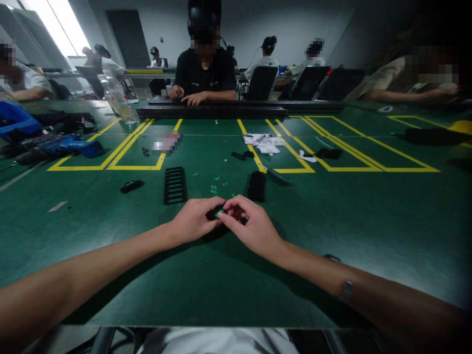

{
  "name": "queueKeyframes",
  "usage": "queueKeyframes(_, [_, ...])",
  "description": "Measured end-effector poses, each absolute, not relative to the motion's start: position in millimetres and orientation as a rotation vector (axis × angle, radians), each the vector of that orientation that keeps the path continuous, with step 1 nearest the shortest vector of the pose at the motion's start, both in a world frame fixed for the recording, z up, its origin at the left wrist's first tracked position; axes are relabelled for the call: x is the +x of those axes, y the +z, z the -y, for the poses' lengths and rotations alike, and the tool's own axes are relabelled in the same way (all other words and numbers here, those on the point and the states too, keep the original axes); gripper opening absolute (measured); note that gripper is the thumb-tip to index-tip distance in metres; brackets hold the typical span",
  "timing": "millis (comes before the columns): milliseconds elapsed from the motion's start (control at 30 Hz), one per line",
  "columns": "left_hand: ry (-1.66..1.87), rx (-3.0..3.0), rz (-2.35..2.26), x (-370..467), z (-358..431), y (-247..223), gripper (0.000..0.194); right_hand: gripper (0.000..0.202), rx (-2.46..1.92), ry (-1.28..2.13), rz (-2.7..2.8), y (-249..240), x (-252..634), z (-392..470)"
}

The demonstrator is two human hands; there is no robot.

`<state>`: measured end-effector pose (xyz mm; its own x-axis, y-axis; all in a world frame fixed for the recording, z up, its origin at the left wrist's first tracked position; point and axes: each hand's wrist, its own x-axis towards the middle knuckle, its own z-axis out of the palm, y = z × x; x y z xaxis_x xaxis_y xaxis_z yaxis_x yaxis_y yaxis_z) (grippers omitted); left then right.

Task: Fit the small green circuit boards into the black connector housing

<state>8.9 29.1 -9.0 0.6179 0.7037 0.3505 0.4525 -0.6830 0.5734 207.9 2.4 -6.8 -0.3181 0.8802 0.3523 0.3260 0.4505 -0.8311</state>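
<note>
Both hands meet over the green table (221,290). Between the fingertips of my left hand (197,216) is a small black part (211,214), mostly covered by the fingers. My right hand (252,226) pinches a small green piece (219,213) against that part with thumb and fingers. Just beyond the hands lie several small green pieces (214,189). A slotted black rack (175,185) lies flat to the left of them, and a second black rack (256,186) lies to the right.
Further off are a black part (132,186), white papers (263,142), a clear bottle (125,105), blue tools (86,148) and long black rails (210,112). A person (205,64) works across the table. Yellow tape lines mark the surface.
</note>
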Motion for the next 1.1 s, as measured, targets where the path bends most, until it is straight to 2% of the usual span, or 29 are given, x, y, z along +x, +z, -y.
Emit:
queueKeyframes(333, [0.733, 2.431, -0.986, 10.5, -30.9, -10.4, 0.019, 0.012, -1.039, 1.032, 1.769, -12.7, 208.0, -8.9])
queueKeyframes(567, [0.703, 2.429, -0.985, 11.7, -31.6, -11.3, 0.023, 0.011, -1.009, 1.021, 1.841, -10.6, 209.9, -7.4])
queueKeyframes(1100, [0.705, 2.464, -0.962, 12.8, -29.1, -8.4, 0.021, 0.019, -0.981, 1.188, 1.709, -12.3, 213.5, -12.9])
